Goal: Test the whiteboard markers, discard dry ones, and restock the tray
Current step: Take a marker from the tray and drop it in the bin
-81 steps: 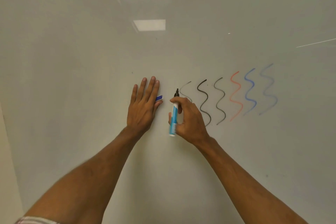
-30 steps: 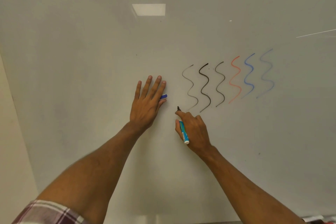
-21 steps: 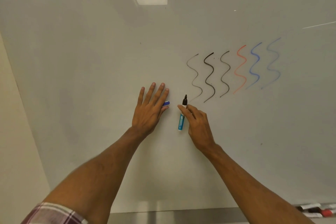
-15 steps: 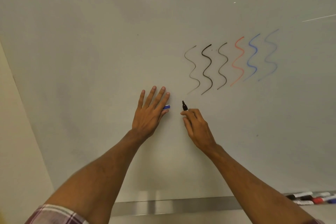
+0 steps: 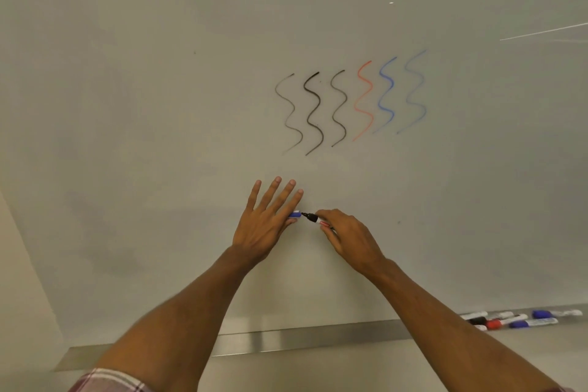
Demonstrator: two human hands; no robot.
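My right hand (image 5: 348,237) grips an uncapped whiteboard marker (image 5: 313,218) with its black tip pointing left. The tip sits right at the open end of a blue cap (image 5: 295,214). My left hand (image 5: 265,223) lies against the whiteboard (image 5: 159,105) with its fingers straight and spread. The cap sticks out at the index-finger side, pinched by the hidden thumb. Most of the marker's barrel is covered by my right hand. Several wavy test lines (image 5: 350,102) in black, red and blue are drawn above the hands; the leftmost black one is faint.
A metal tray (image 5: 286,340) runs along the board's lower edge. Several capped markers (image 5: 509,321) in black, red and blue lie on it at the lower right. A beige wall (image 5: 19,280) borders the board on the left.
The right hand has turned the marker from upright to level and brought its tip to the cap in the left hand. The view has tilted down, showing more of the tray.
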